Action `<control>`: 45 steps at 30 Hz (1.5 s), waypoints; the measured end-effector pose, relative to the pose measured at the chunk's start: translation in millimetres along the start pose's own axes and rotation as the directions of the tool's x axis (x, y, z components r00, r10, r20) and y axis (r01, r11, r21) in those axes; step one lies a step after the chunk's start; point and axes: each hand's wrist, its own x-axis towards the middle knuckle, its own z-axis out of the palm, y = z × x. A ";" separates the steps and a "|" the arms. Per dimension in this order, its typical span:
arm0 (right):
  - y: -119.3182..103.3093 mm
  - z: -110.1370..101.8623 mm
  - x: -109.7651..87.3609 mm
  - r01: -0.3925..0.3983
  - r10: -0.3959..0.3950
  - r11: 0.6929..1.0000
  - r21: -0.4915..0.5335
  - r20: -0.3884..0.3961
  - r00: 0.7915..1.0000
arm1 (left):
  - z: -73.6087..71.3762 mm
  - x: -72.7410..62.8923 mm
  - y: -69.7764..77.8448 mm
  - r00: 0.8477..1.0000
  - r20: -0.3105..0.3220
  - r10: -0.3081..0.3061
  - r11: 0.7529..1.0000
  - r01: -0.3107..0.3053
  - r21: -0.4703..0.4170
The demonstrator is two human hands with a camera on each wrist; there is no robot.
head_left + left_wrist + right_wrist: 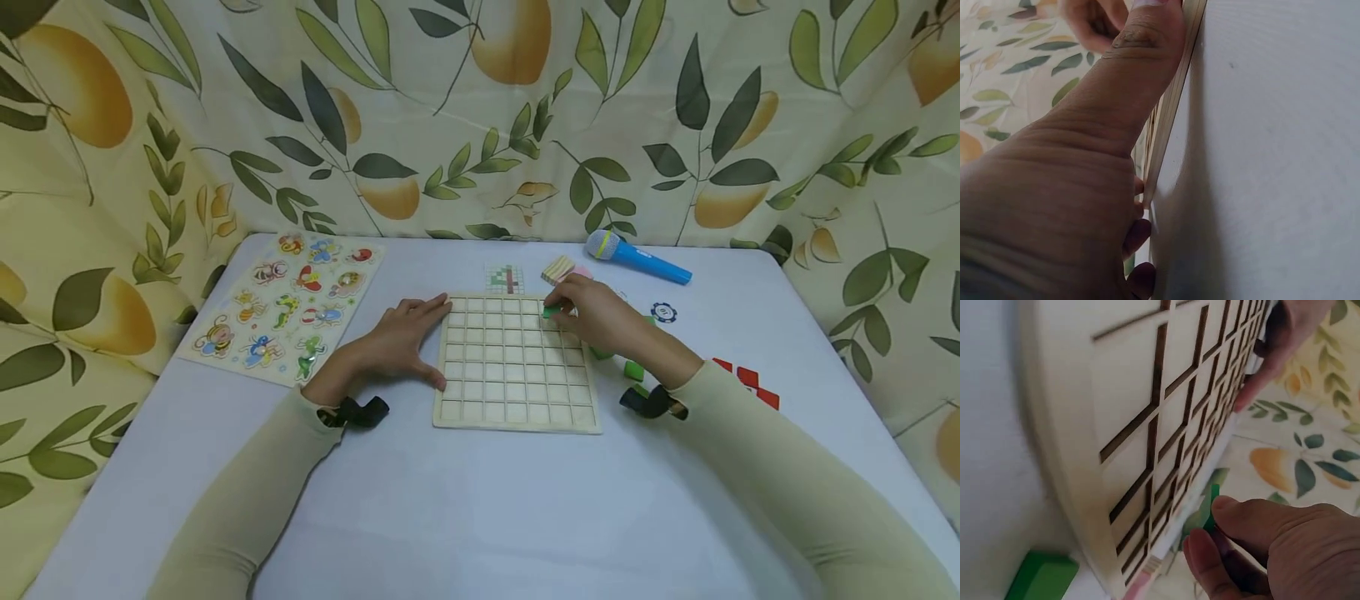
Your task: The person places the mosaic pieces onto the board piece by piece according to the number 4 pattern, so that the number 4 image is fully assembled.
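A wooden grid board [517, 367] lies flat on the white table, its square cells bare. My left hand [397, 342] rests at the board's left side, thumb and fingers spread along the edge; the left wrist view shows the thumb [1147, 44] against the rim. Over the board's upper right corner, my right hand [607, 318] pinches a small green tile [1214, 507] between thumb and fingertips. Other green tiles [633, 370] lie to the right of the board, partly hidden under the right forearm. One green tile [1044, 575] shows beside the board's edge in the right wrist view.
Behind the board lie a small grid pattern card [504, 279] and a little pile of cream tiles [558, 269]. A blue toy microphone [641, 257] is at the back right. Red tiles [748, 377] and a round chip [663, 312] sit rightward. An insect picture sheet [255, 333] lies left.
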 end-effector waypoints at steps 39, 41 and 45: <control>73.1 -26.9 -81.7 -0.422 0.432 0.898 0.121 -0.071 0.899 | -3.8 -2.8 -2.1 0.998 0.038 0.046 0.996 -0.043 -0.076; 79.2 -21.2 -87.9 -0.442 0.447 0.890 0.117 -0.024 0.894 | -3.3 -1.3 -1.2 0.998 0.035 0.054 0.995 -0.051 -0.088; 81.6 -13.3 -93.5 -0.438 0.440 0.893 0.099 0.005 0.898 | -1.3 3.3 3.5 0.997 0.046 0.069 0.987 -0.062 -0.148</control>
